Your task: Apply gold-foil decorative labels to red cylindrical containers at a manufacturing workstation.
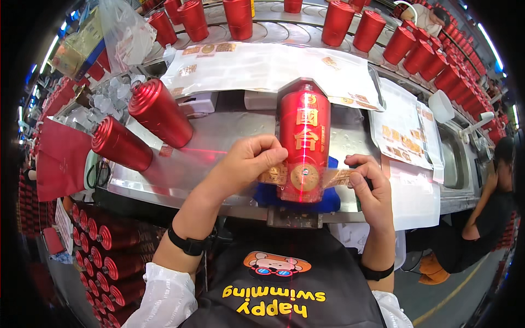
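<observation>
a red bottle (304, 143) with gold characters lies lengthwise on a blue pad (328, 200) at the near edge of a steel table (219, 136), its top pointing away from the person, and a thin red light line runs down its middle. a clear label strip (304, 176) with gold patches lies across its lower body. the left hand (247, 161) pinches the strip's left end between thumb and fingers, right against the bottle's side. the right hand (369, 188) clasps the strip's right end, just beside the bottle. two more red bottles (141, 126) lie tilted on the table to the left, well apart from the hands. white label sheets (273, 68) lie beyond the bottle and to its right. upright red bottles (350, 24) stand in a row on the far conveyor, and more lie stacked below the table on the left.
</observation>
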`<state>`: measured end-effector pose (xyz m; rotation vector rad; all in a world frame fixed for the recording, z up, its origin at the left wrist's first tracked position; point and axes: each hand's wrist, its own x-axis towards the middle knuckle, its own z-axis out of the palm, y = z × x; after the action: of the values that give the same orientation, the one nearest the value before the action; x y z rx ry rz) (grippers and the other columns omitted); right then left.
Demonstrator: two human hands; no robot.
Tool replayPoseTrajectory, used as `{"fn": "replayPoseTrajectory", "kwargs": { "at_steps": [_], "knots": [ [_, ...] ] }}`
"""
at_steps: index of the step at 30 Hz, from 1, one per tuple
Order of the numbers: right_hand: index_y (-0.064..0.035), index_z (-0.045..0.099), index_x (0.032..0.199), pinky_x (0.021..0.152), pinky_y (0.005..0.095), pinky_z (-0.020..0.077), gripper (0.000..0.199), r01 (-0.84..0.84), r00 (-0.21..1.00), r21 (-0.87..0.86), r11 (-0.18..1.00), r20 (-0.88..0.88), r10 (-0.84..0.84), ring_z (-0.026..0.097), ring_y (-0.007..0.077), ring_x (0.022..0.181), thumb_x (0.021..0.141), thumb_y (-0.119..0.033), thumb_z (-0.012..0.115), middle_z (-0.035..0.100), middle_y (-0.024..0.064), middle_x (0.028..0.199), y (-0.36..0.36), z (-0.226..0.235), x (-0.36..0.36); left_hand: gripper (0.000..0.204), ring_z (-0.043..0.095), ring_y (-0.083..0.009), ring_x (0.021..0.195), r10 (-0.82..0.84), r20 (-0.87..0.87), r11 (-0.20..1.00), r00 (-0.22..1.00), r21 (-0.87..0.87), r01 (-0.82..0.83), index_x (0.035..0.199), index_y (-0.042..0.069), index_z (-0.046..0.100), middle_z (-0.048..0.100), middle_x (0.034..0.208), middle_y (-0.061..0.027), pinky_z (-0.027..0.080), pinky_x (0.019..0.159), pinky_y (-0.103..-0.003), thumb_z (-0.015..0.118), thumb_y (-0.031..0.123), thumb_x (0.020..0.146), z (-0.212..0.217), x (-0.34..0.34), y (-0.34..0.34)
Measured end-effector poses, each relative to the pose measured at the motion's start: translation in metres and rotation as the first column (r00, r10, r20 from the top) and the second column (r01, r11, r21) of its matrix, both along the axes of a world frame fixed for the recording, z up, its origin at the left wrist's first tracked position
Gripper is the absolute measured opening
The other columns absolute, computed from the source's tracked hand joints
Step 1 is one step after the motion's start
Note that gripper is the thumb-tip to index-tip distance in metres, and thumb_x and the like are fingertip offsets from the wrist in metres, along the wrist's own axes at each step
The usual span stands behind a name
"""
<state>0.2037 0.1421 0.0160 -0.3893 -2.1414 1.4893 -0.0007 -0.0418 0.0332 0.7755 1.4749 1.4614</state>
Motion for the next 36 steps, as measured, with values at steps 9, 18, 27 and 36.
{"fn": "replayPoseTrajectory", "kwargs": {
  "at_steps": [9,18,27,36],
  "knots": [
    [0.0011,0.059,0.083,0.079,0.0253,0.0412,0.013,0.02,1.0,-0.019,1.0,-0.005,-0.02,0.052,0.0138,0.09,0.09,-0.01,0.059,0.058,0.0119,0.108,0.001,-0.006,-0.002,0.021,0.05,-0.0028,0.07,-0.164,-0.058,0.984,0.985,-0.076,0.159,0.083,0.005,0.057,0.055,0.076,0.0042,0.042,0.06,-0.021,0.065,0.023,0.091,-0.008,-0.004,-0.011],
    [0.0008,0.059,0.083,0.081,0.0259,0.0415,0.013,-0.008,1.0,0.028,1.0,-0.011,0.009,0.053,0.0151,0.092,0.09,-0.01,0.059,0.058,0.0129,0.108,-0.003,-0.004,-0.005,0.019,0.052,-0.0039,0.075,-0.161,0.133,0.987,0.978,0.013,0.161,0.082,0.006,0.057,0.059,0.08,0.0019,0.043,0.065,-0.021,0.063,0.02,0.092,-0.013,-0.017,-0.01],
    [0.0013,0.059,0.082,0.078,0.025,0.0419,0.013,0.032,0.999,0.017,0.999,-0.014,-0.032,0.053,0.0129,0.089,0.089,-0.009,0.059,0.058,0.013,0.108,-0.003,-0.004,0.0,0.019,0.052,-0.004,0.074,-0.163,0.104,0.986,0.981,0.033,0.16,0.081,0.006,0.057,0.059,0.08,0.0015,0.042,0.065,-0.021,0.063,0.02,0.092,-0.012,-0.016,-0.005],
    [0.0011,0.058,0.081,0.076,0.0242,0.0412,0.014,0.038,0.999,0.034,0.999,0.01,-0.039,0.052,0.012,0.087,0.09,-0.009,0.059,0.058,0.0123,0.108,-0.002,-0.001,-0.001,0.017,0.054,-0.0048,0.076,-0.144,0.092,0.99,0.985,0.01,0.144,0.083,0.004,0.058,0.058,0.079,0.0015,0.044,0.067,-0.021,0.063,0.018,0.092,-0.008,-0.015,-0.005]
  ]
}}
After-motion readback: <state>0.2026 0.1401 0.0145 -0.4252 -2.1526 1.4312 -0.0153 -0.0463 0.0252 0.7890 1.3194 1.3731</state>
